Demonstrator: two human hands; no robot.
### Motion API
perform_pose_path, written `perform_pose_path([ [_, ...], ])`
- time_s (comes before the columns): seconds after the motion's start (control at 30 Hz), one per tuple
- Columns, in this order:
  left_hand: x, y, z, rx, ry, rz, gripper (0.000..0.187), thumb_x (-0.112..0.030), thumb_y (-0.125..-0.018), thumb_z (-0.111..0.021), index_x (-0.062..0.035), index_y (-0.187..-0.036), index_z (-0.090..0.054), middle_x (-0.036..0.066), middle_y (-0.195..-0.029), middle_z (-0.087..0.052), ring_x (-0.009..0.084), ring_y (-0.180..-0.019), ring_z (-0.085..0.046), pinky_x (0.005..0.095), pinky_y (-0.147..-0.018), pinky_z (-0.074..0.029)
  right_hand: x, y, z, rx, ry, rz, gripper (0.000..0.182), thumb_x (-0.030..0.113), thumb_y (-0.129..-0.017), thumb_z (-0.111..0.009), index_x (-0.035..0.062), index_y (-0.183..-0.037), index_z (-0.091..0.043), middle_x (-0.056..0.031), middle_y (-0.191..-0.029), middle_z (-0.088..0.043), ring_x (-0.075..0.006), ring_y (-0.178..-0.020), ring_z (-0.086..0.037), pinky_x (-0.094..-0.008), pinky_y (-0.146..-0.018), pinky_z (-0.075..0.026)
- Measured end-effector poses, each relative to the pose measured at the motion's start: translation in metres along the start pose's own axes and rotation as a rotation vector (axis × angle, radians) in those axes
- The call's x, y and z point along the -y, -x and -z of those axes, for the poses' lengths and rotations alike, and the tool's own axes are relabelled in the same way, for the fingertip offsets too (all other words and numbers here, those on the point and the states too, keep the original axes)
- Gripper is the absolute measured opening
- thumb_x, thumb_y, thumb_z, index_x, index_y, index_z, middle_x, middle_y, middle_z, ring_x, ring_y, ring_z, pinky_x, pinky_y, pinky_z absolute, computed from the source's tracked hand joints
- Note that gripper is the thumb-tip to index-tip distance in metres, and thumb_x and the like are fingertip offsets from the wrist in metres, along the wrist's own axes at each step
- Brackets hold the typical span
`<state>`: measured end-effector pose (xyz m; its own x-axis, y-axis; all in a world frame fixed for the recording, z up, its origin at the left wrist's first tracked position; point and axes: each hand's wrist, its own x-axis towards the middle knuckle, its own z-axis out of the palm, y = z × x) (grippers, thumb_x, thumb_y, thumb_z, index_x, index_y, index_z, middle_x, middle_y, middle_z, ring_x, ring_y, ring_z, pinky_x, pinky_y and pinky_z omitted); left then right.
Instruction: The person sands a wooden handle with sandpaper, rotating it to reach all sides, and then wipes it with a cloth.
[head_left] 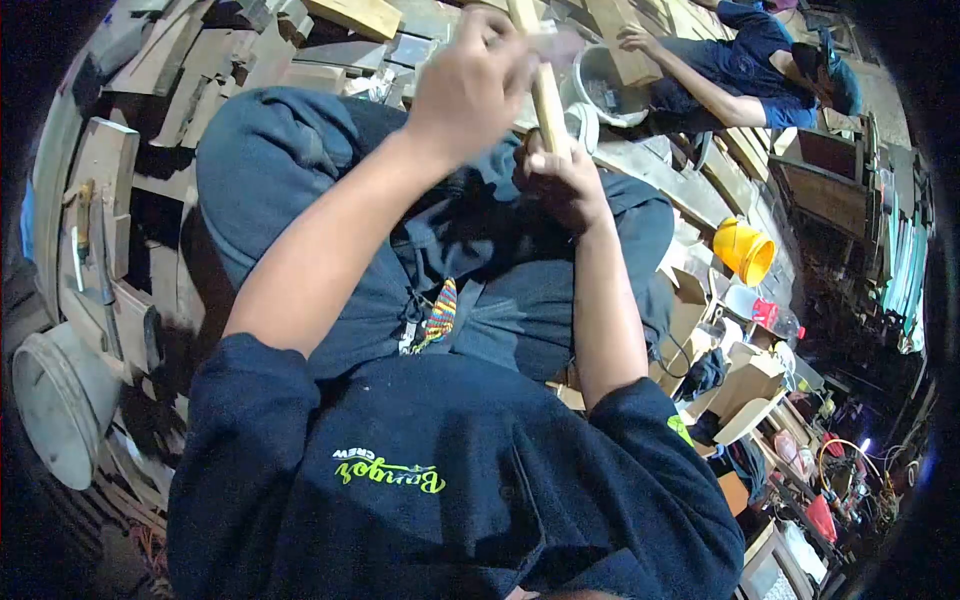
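My right hand point(562, 185) is wrapped round the lower end of a narrow, pale wooden strip point(548, 105) that stands up in front of my lap. Near the strip's upper part is my left hand point(472, 88), smeared by motion, its fingers curled in a grip. A flat, pale blurred piece point(556, 44) shows at those fingers and crosses the strip; its kind cannot be made out. Both hands are above my crossed legs, in dark trousers. A colourful striped woven cord point(441, 312) lies at my waist.
Another person point(745, 60) in dark blue sits at the upper right, a hand on a board point(622, 45) beside a grey bucket point(603, 88). A yellow bucket point(743, 250) lies to the right, a whitish bucket point(62, 405) to the left. Handled tools point(100, 250) rest on wood at left.
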<state>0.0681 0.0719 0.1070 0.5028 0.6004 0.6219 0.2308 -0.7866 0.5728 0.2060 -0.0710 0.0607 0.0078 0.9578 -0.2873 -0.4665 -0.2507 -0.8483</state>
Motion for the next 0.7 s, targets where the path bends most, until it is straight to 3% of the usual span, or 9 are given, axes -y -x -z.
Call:
perform_pose_path([
  [0.07,0.001,-0.007,-0.002,-0.049,-0.004,0.060,0.017,-0.016,-0.088,-0.065,-0.0120,-0.104,-0.069,0.011,-0.100,-0.056,0.0304,-0.075,-0.065,0.0417,-0.064,-0.055,-0.002,0.002,0.001,-0.046,0.033,-0.014,0.030,0.023,-0.076,-0.076,0.0061,-0.094,-0.058,0.0015,-0.080,-0.054,-0.0102,-0.070,-0.050,-0.0264,-0.063,-0.040],
  [0.13,-0.009,-0.001,0.000,-0.012,0.030,0.086,0.022,-0.014,-0.090,-0.064,-0.0121,-0.111,-0.069,0.012,-0.105,-0.056,0.0318,-0.087,-0.063,0.0418,-0.076,-0.053,-0.007,0.003,0.010,-0.017,0.064,-0.036,0.031,0.023,-0.076,-0.077,0.0061,-0.094,-0.058,0.0014,-0.081,-0.055,-0.0101,-0.072,-0.051,-0.0262,-0.065,-0.041],
  [0.27,-0.025,0.018,0.004,0.174,0.136,-0.025,0.022,-0.014,-0.090,-0.064,-0.0135,-0.112,-0.069,0.012,-0.102,-0.054,0.0300,-0.084,-0.063,0.0391,-0.074,-0.053,0.002,0.010,-0.011,-0.159,-0.043,0.034,0.031,0.023,-0.076,-0.076,0.0060,-0.094,-0.058,0.0005,-0.082,-0.056,-0.0116,-0.074,-0.053,-0.0274,-0.067,-0.044],
  [0.33,-0.008,0.001,-0.003,0.074,0.099,0.053,0.021,-0.013,-0.092,-0.062,-0.0133,-0.112,-0.069,0.012,-0.102,-0.054,0.0304,-0.085,-0.063,0.0393,-0.074,-0.053,-0.001,0.004,0.005,-0.035,-0.109,-0.010,0.028,0.022,-0.076,-0.075,0.0066,-0.091,-0.057,-0.0010,-0.081,-0.056,-0.0118,-0.072,-0.053,-0.0271,-0.065,-0.043],
  [0.37,-0.004,-0.010,-0.003,0.000,0.077,0.076,0.020,-0.012,-0.093,-0.060,-0.0130,-0.111,-0.069,0.012,-0.102,-0.054,0.0306,-0.085,-0.062,0.0397,-0.074,-0.052,0.012,0.006,-0.020,-0.077,-0.094,0.024,0.025,0.017,-0.077,-0.072,0.0086,-0.082,-0.050,-0.0009,-0.069,-0.046,-0.0119,-0.060,-0.042,-0.0271,-0.056,-0.032],
  [0.4,0.005,-0.017,-0.006,-0.142,0.023,-0.029,0.013,-0.014,-0.088,-0.064,-0.0098,-0.100,-0.067,0.014,-0.102,-0.057,0.0330,-0.076,-0.065,0.0437,-0.064,-0.054,0.011,0.008,-0.021,-0.076,-0.097,0.027,0.025,0.017,-0.077,-0.072,0.0086,-0.082,-0.050,-0.0009,-0.069,-0.046,-0.0119,-0.060,-0.042,-0.0271,-0.056,-0.032],
  [0.5,-0.018,0.016,0.001,0.156,0.152,0.047,0.024,-0.008,-0.090,-0.062,-0.0117,-0.113,-0.068,0.014,-0.104,-0.054,0.0312,-0.086,-0.061,0.0406,-0.074,-0.051,0.009,0.013,-0.015,-0.109,-0.060,-0.027,0.024,0.017,-0.077,-0.073,0.0090,-0.083,-0.050,-0.0003,-0.068,-0.046,-0.0118,-0.059,-0.041,-0.0272,-0.055,-0.032],
  [0.6,-0.014,0.012,0.004,0.224,0.092,0.005,0.025,-0.008,-0.090,-0.063,-0.0104,-0.114,-0.067,0.014,-0.104,-0.054,0.0319,-0.086,-0.060,0.0409,-0.074,-0.051,0.005,0.009,-0.017,-0.134,-0.179,-0.028,0.026,0.020,-0.077,-0.073,0.0095,-0.085,-0.050,0.0002,-0.067,-0.044,-0.0113,-0.057,-0.039,-0.0266,-0.054,-0.031],
  [0.7,0.000,-0.010,-0.003,-0.057,0.008,0.054,0.014,-0.017,-0.091,-0.063,-0.0164,-0.104,-0.069,0.012,-0.101,-0.057,0.0324,-0.076,-0.065,0.0423,-0.064,-0.054,0.014,0.008,-0.017,0.060,-0.118,-0.007,0.025,0.023,-0.081,-0.069,0.0110,-0.086,-0.048,0.0014,-0.068,-0.043,-0.0108,-0.056,-0.036,-0.0283,-0.054,-0.031],
])
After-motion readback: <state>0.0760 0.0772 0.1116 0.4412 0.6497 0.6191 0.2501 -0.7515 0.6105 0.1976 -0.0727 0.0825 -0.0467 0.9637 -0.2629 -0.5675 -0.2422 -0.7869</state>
